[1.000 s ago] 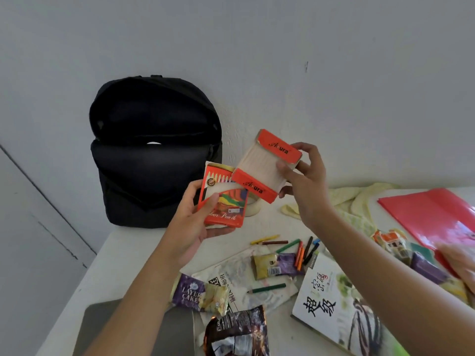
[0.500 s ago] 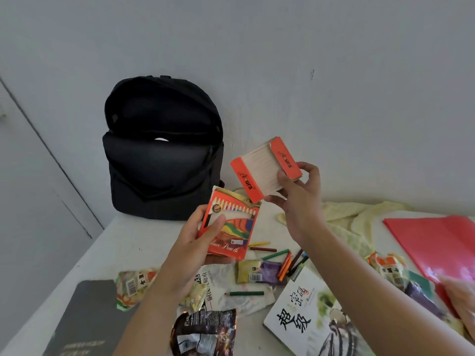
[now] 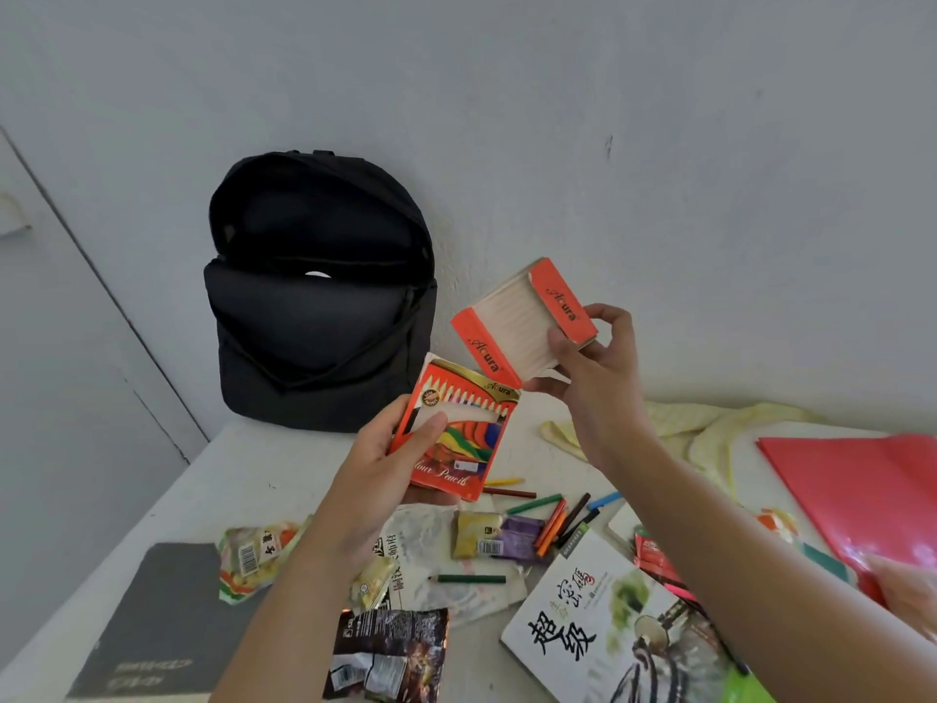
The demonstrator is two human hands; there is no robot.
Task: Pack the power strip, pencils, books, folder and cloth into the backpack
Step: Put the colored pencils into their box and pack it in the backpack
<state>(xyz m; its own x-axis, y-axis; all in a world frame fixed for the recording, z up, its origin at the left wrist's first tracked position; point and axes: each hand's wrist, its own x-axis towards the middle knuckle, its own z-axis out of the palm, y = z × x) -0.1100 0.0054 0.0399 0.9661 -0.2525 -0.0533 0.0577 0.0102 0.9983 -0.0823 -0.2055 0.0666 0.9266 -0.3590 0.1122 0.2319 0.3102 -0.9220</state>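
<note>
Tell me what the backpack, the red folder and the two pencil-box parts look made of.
Backpack: probably matte black woven fabric; it sags and folds softly. Folder: likely glossy red plastic; it shows bright glare. Box sleeve and tray: seemingly printed cardboard, with thin folded edges and a slight sheen.

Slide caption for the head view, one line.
Left hand holds the pencil box, right hand its inner tray, open backpack behind.

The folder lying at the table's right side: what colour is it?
The folder is plain red, slightly glossy; the head view shows it best.
</note>
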